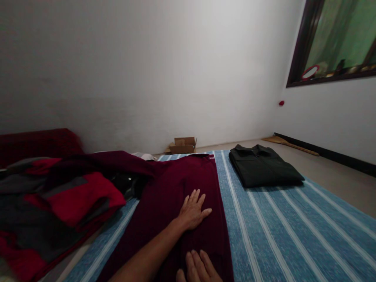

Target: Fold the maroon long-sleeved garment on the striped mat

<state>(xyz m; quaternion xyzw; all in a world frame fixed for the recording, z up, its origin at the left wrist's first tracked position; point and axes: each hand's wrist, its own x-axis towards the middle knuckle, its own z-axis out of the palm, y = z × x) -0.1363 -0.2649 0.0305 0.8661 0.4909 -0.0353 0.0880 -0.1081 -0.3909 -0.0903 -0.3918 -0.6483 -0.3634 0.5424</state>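
1. The scene is viewed from one head-worn camera, held low and close over the striped mat point(264, 219).
2. It is aimed forward and slightly down, toward the white wall point(147, 70).
3. No second view is provided.

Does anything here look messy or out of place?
Yes: the red and grey clothes lie in a rumpled heap at the left, half off the striped mat, while the black shirt sits neatly folded. Both hands press flat on the maroon garment.

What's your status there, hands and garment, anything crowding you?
Left hand flat, open on maroon garment. Right hand open, resting on its near edge. Red-grey clothes pile touching its left; folded black shirt apart, right.
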